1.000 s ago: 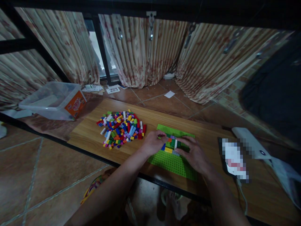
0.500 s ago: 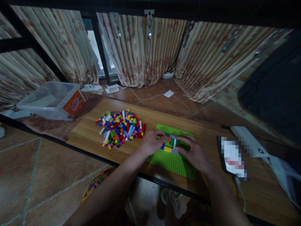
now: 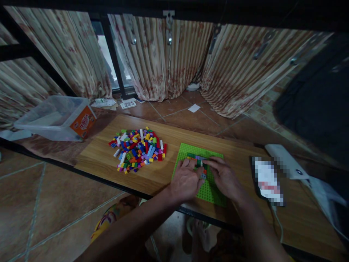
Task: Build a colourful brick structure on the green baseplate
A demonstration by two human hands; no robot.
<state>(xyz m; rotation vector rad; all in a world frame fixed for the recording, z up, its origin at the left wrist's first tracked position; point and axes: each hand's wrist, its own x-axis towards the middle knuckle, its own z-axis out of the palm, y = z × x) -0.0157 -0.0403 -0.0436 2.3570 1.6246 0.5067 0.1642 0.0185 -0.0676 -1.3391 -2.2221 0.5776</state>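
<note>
A green studded baseplate point(image 3: 209, 194) lies on the wooden board, with a small structure of building bricks point(image 3: 200, 158) in several colours near its middle. My left hand point(image 3: 188, 180) reaches across the plate's left half, its bent fingers pressed onto the bricks and hiding much of them. At the structure's right side, my right hand point(image 3: 225, 178) has its thumb and fingers closed against the bricks. Whether a loose brick is under either hand cannot be seen.
A heap of loose bricks point(image 3: 139, 149) lies left of the plate. Further left stands a clear plastic tub point(image 3: 51, 123) with an orange label. A phone point(image 3: 267, 182) with a cable point(image 3: 277, 225) and a white device point(image 3: 283, 160) lie on the right. Striped curtains point(image 3: 188, 58) hang behind.
My left hand has moved right and down over the structure, covering the yellow brick that was showing before. My right hand stays at the structure's right side. The view has shifted slightly.
</note>
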